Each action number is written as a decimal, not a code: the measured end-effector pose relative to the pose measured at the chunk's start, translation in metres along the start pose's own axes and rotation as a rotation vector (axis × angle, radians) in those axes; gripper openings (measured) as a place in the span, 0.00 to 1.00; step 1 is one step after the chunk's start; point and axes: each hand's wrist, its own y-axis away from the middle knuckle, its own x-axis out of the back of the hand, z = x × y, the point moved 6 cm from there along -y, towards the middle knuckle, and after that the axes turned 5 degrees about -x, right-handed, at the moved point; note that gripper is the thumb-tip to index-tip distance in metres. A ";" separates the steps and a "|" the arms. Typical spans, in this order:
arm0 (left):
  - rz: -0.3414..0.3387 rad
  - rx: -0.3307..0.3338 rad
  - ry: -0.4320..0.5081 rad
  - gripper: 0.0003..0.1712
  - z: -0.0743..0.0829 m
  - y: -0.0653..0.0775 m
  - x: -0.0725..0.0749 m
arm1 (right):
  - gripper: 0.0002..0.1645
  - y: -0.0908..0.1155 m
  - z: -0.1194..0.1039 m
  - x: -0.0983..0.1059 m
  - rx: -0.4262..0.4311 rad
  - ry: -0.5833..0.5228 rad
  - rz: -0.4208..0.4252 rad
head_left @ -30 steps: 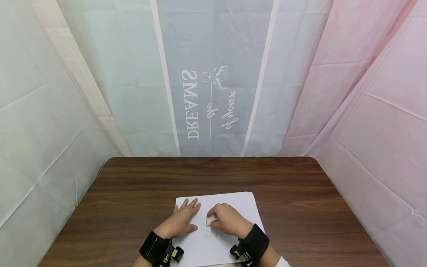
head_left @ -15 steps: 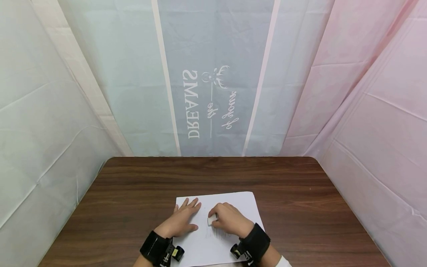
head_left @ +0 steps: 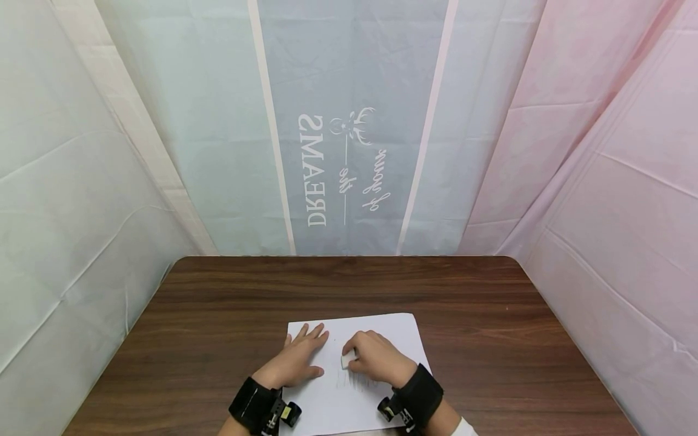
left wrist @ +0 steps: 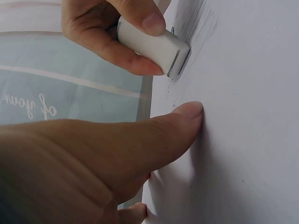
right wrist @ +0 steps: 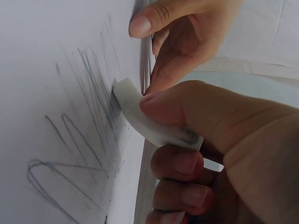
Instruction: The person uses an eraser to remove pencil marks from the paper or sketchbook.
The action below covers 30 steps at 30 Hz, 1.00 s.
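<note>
A white eraser (right wrist: 140, 116) is pinched between the thumb and fingers of my right hand (head_left: 376, 358). One end of it presses on the white paper (head_left: 389, 330), at the upper edge of some grey pencil scribbles (right wrist: 88, 98). Dark smudging and small crumbs show around that end in both wrist views. My left hand (head_left: 294, 360) rests on the paper's left side with its fingers spread. Its thumb (left wrist: 182, 123) lies on the sheet, just short of the eraser (left wrist: 154, 46) in the left wrist view.
The paper lies near the front edge of a dark wooden table (head_left: 229, 315). Behind the table hangs a blue-grey curtain (head_left: 349, 72) with lettering. Pale cloth (head_left: 611, 212) closes off the right side. Each wrist wears a black strap (head_left: 418, 396) with a small camera.
My right hand has slid the eraser slightly to the right across the paper, beside the pencil marks. The left hand stays in place on the sheet.
</note>
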 end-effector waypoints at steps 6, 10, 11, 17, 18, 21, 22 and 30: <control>0.002 0.006 -0.006 0.42 0.000 0.000 0.000 | 0.13 0.000 -0.001 0.002 0.006 -0.016 -0.002; 0.005 0.003 -0.007 0.42 0.000 0.000 -0.001 | 0.13 0.000 0.000 0.003 0.002 -0.018 -0.001; 0.006 0.001 -0.005 0.42 0.000 0.000 0.000 | 0.14 0.000 0.000 0.003 0.000 -0.017 -0.002; 0.006 -0.005 0.007 0.42 0.000 0.001 0.001 | 0.13 0.000 0.001 0.003 -0.006 -0.010 -0.003; 0.006 -0.004 0.007 0.42 0.000 0.001 0.001 | 0.13 0.001 0.001 0.003 -0.006 -0.010 -0.002; 0.006 0.000 0.007 0.42 0.000 0.001 0.001 | 0.13 0.001 0.001 0.004 -0.006 -0.011 0.000; 0.006 0.001 0.007 0.42 0.000 0.000 0.001 | 0.13 0.001 0.001 0.004 -0.006 -0.011 0.001; 0.012 0.005 0.003 0.42 0.000 0.000 0.001 | 0.13 0.001 0.003 0.004 -0.012 -0.016 -0.002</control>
